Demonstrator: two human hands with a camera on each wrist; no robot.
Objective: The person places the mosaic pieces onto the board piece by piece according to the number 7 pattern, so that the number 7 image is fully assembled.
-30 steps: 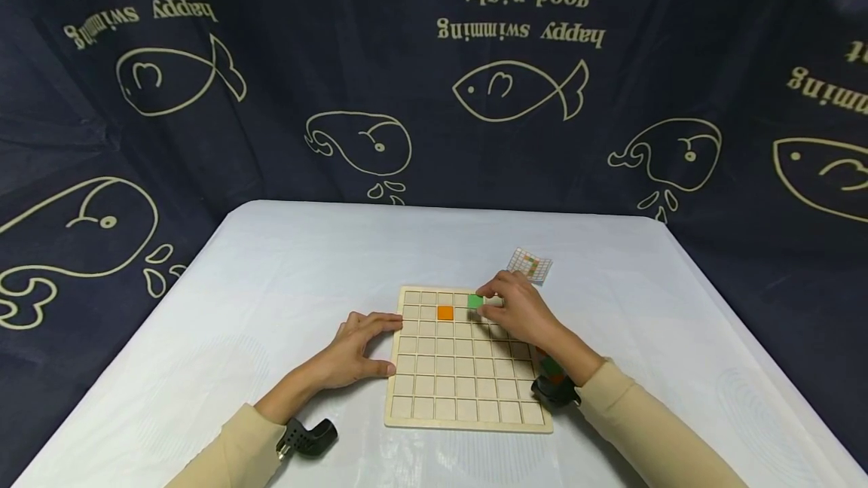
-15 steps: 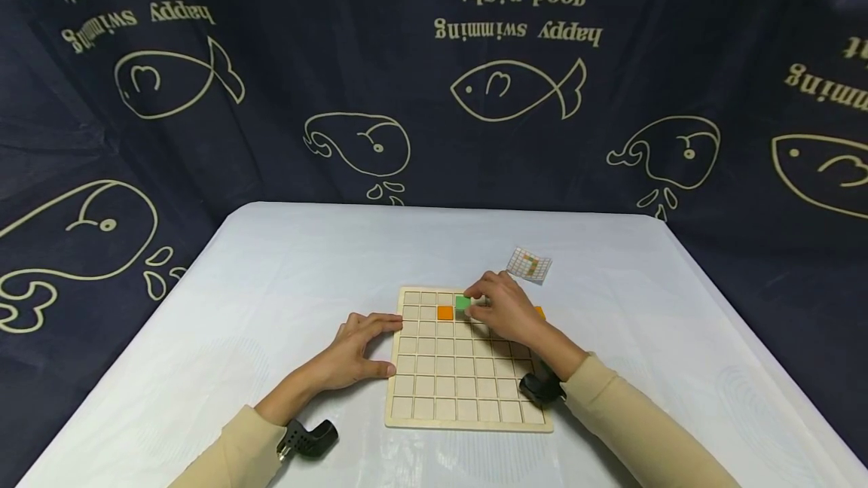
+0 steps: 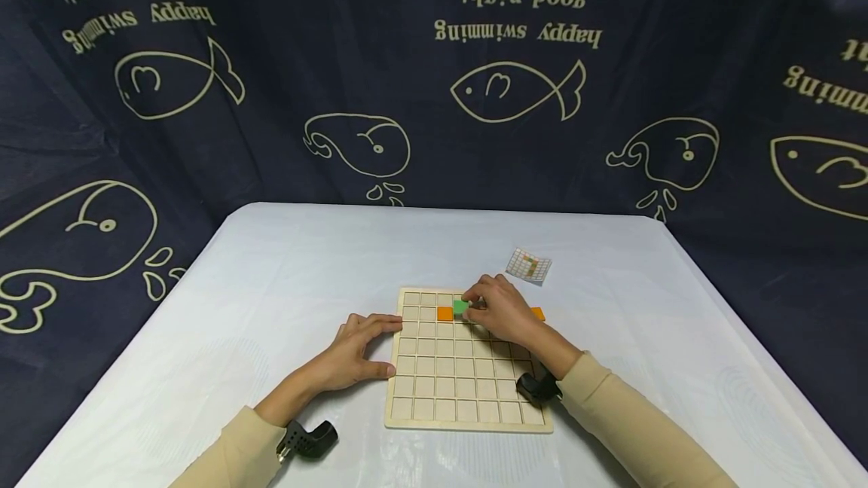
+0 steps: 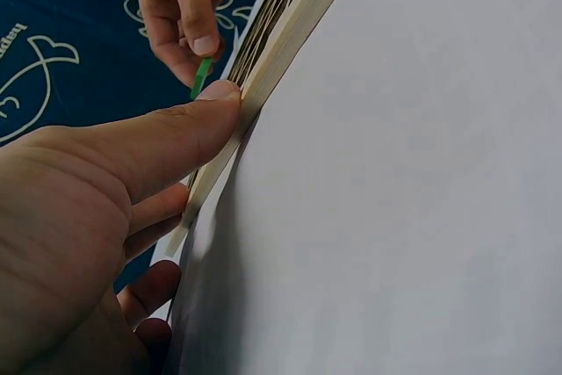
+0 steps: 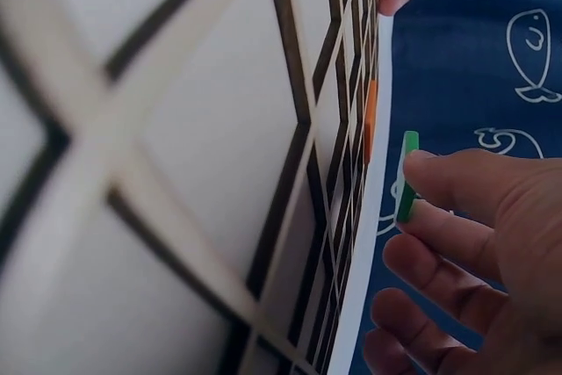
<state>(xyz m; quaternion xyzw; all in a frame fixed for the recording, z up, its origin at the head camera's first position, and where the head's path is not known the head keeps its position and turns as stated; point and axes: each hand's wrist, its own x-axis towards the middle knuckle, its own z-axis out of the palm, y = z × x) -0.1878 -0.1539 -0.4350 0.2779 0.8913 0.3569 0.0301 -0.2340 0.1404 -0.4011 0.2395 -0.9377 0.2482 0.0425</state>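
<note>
One flat green square tile sits pinched in right hand's grip above gridded wooden board.

White-covered table against a dark printed backdrop

The table, under a pale, faintly wrinkled cloth, carries a wooden grid board lying flat a little toward 5 o'clock of its middle, its squares divided by thin dark lines. Just off the board's far right corner, toward 1 o'clock, a small printed card lies slightly curled on the cloth. At 3 o'clock of the board's second row from the far edge, an orange tile shows at the board's right edge; whether it rests on the cloth or the board cannot be told.
</note>
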